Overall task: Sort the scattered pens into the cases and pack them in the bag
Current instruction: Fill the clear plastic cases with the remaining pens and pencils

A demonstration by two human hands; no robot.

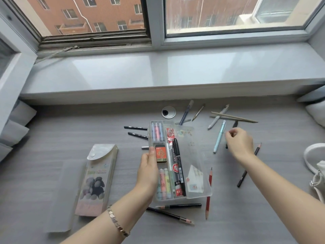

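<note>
A person's left hand (147,166) grips the open clear case (193,152) mid-counter (70,131), fingers (150,154) clasping its left wall; the right hand (240,143) pinches a black pen (235,123) near the counter's far right, among scattered pens.

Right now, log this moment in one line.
left hand: holds open clear case | right hand: pinches black pen | loose pens: scattered on desk
</note>
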